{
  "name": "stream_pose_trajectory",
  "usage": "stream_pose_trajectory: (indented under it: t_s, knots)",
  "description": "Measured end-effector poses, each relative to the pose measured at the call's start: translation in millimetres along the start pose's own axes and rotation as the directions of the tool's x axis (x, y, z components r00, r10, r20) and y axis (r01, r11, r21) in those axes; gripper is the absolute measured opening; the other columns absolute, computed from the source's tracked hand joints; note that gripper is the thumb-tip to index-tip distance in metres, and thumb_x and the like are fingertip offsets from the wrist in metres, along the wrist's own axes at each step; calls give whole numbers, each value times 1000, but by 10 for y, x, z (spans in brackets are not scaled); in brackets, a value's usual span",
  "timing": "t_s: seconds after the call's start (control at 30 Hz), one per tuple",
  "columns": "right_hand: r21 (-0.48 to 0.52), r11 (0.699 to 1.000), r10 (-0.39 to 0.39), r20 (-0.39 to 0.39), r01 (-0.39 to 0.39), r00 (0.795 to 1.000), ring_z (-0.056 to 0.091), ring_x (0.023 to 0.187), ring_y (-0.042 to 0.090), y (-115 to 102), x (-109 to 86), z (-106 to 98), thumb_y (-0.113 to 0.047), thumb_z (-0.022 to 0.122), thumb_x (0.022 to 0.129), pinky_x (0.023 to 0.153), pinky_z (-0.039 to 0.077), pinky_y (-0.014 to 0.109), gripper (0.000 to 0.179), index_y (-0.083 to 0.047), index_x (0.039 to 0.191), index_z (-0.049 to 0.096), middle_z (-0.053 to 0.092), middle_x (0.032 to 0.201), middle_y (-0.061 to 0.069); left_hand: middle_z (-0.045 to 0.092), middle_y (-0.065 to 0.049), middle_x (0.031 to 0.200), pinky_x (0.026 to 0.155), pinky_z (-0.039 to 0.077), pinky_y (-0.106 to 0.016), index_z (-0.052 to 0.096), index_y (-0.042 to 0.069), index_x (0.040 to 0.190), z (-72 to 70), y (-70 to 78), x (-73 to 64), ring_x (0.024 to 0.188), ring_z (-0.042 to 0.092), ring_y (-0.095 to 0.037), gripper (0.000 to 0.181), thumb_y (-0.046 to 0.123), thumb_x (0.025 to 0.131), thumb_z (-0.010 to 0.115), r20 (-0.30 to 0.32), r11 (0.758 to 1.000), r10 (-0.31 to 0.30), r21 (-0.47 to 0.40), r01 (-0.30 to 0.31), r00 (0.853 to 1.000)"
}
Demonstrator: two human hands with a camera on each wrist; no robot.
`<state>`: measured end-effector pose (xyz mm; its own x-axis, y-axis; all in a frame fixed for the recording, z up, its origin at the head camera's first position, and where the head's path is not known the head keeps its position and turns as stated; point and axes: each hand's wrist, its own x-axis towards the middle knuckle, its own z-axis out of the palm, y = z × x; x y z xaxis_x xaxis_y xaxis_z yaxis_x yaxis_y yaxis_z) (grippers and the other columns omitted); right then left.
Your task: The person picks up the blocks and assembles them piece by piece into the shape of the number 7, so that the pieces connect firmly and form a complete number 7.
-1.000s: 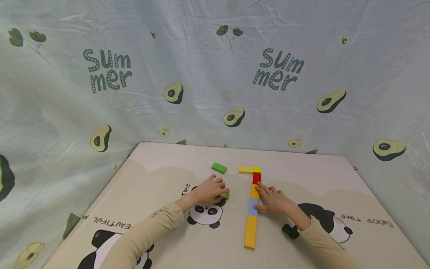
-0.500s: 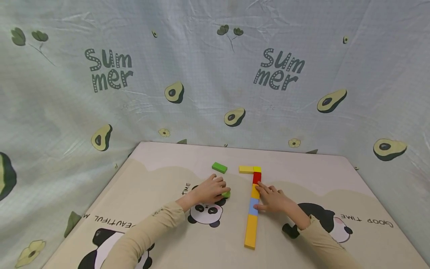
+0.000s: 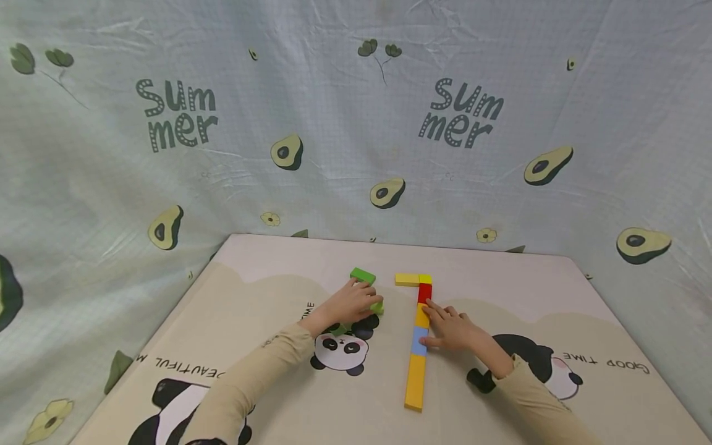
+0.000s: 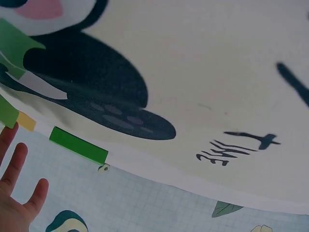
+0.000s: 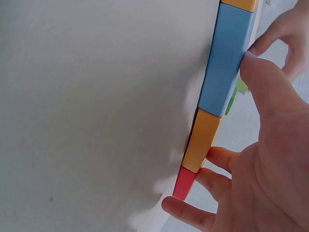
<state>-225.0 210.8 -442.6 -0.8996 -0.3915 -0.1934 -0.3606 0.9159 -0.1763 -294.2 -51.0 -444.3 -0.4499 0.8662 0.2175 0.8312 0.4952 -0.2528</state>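
My left hand [image 3: 350,301] pinches a light green block [image 3: 378,307] left of a row of coloured blocks; its palm hides part of that block. In the left wrist view, fingertips lie along the block's edge. My right hand [image 3: 453,327] rests along the row's right side with fingers extended. Its thumb touches the blue block [image 5: 224,58], and other fingertips lie at the orange block [image 5: 202,140] and the red block [image 5: 184,182]. Nearest the body in the row is a longer orange block [image 3: 414,383].
Beyond the left hand lies a green block [image 3: 363,275]. At the row's far end, a yellow block [image 3: 425,279] meets a pale orange block [image 3: 407,280] pointing left. The panda-print table [image 3: 500,272] ends at a hanging avocado-print cloth [image 3: 334,111].
The left hand has moved slightly away from the body with the light green block, coming up to the other green block. The right hand and the row have stayed put.
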Motion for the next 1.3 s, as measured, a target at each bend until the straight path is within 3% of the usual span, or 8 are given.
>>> stream_pose_trajectory:
  t_s: [0.23,0.43,0.83,1.17,1.3]
  knots:
    - [0,1000,7,4,-7,1000,37,118,38,-15,-7,-9,-51,56,79,91,33,59,78,-4,136,32,24,145,15,61,4,95,75,42,-35,57,20,106,99,-73,169,91,52,-15,25,27,82,62,-21,999,-35,11,36,999]
    - [-2,1000,7,7,-7,1000,37,117,38,-21,-3,-9,-51,57,79,91,34,59,78,-3,136,32,24,145,16,62,3,99,79,40,-38,58,20,107,131,-127,309,91,50,-16,26,24,82,62,-38,995,-98,9,98,995]
    - [-1,1000,7,4,-7,1000,37,118,38,-17,13,-22,-51,56,80,89,34,59,78,-3,136,31,23,146,16,62,1,102,83,40,-41,59,19,109,187,-243,501,95,51,-18,25,21,83,61,-5,963,-269,-14,269,963]
    - [-6,1000,-1,2,1,1000,36,119,38,-16,-5,-12,-50,56,80,89,33,60,77,-3,136,31,24,146,16,62,1,104,84,40,-42,59,19,110,187,-228,568,97,51,-18,25,20,85,59,41,939,-341,-25,342,939]
    - [-9,1000,-4,3,4,1000,36,119,38,-16,-8,-15,-51,55,80,89,33,60,78,-3,136,30,23,146,15,62,1,105,87,40,-43,59,19,110,213,-239,592,97,50,-18,25,21,85,59,54,937,-347,-20,348,936]
